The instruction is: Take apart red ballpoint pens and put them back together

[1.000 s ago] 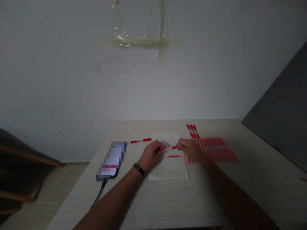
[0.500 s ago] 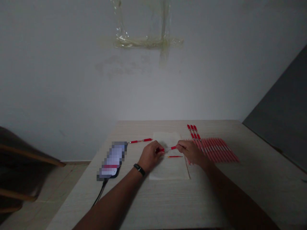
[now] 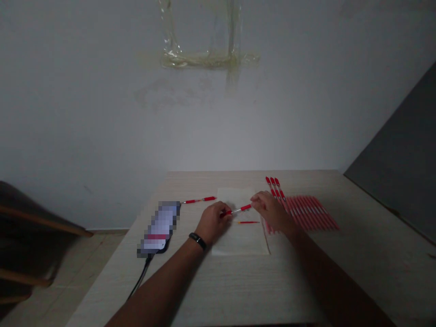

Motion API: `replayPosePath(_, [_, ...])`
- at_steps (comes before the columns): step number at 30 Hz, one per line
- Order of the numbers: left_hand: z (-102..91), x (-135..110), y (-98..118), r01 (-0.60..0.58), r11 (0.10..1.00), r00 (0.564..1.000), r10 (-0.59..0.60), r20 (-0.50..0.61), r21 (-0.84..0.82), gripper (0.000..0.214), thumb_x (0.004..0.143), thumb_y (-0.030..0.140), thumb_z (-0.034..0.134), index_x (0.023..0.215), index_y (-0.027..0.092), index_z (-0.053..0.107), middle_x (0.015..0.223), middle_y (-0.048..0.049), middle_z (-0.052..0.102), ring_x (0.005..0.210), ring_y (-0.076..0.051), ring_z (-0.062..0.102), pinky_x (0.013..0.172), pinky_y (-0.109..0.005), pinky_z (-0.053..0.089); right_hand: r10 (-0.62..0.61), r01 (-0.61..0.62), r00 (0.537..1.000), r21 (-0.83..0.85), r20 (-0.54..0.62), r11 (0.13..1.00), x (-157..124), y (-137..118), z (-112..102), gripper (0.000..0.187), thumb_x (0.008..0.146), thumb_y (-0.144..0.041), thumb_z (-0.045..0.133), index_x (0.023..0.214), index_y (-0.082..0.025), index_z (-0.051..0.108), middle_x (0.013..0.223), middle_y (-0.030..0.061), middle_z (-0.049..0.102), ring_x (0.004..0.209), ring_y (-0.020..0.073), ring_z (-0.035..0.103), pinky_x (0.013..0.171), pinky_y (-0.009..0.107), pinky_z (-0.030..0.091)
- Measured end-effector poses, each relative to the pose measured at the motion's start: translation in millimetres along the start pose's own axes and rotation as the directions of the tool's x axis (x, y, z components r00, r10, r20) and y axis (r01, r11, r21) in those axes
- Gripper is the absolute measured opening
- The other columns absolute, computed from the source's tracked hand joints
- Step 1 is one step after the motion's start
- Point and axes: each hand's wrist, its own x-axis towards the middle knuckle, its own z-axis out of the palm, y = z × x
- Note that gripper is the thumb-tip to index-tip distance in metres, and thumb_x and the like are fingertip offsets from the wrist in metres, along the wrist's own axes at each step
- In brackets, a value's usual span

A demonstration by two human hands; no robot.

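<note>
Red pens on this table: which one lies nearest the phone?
The lone pen left of the paper, one end beside the phone. The left hand holds another pen; the grouped pens lie at right.

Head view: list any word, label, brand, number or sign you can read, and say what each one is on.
None can be read.
Phone screen: pixelated, nothing legible.
Black wristband: display too small and dark to read.
Red pen in the left hand: any print is too small.
Row of red pens: too small and blurred.
Pale sheet: no legible marks.
</note>
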Motion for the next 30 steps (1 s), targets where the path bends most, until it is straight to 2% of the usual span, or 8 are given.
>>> replayPosePath(4, [1.5,0.3,-4.4,0.009,1.0,1.0,-0.01,0.028,0.014,0.009,0.086,0.027,0.068,0.086,0.018,0.071,0.08,-0.0057,0.071,0.069,-0.018,0.06,0.065,-0.029,0.042,-0.009,0.011,0.998,-0.039,0.057,0.999,-1.3,5.3,-1.4,0.025,0.088,-0.02,0.066,0.112,-0.019,0.066,0.108,0.0103,0.068,0.107,0.0258,0.061,0.097,0.042,0.047])
replayPosePath(10, [0.8,1.1,-4.1,-0.001,1.0,0.999,0.002,0.036,-0.003,0.012,0.087,0.03,0.068,0.086,0.018,0.072,0.077,-0.0055,0.071,0.066,-0.017,0.059,0.062,-0.028,0.041,-0.008,0.009,0.987,-0.006,0.16,1.0,-4.2,4.1,-5.1,0.032,0.09,-0.033,0.07,0.119,-0.02,0.067,0.116,0.0111,0.069,0.11,0.0268,0.062,0.098,0.044,0.046])
replayPosePath(18, [-0.3,1.1,-1.3,0.003,1.0,0.998,-0.003,0.057,0.0,0.012,0.088,0.029,0.067,0.086,0.019,0.073,0.08,-0.0057,0.072,0.069,-0.018,0.061,0.065,-0.028,0.041,-0.026,0.049,0.968,-0.086,0.248,0.995,-4.9,7.2,-8.1,0.044,0.078,-0.023,0.081,0.12,-0.019,0.068,0.114,0.0101,0.068,0.11,0.027,0.06,0.096,0.041,0.045])
replayPosePath(30, [-1.9,1.1,0.3,0.01,0.998,0.994,-0.004,0.107,-0.055,0.012,0.088,0.028,0.065,0.085,0.018,0.071,0.077,-0.0044,0.071,0.067,-0.017,0.059,0.063,-0.028,0.04,-0.055,0.08,0.956,-0.075,0.29,0.994,-3.7,15.9,-8.9,0.046,0.074,-0.02,0.082,0.118,-0.02,0.068,0.111,0.0089,0.068,0.106,0.0263,0.059,0.093,0.04,0.043])
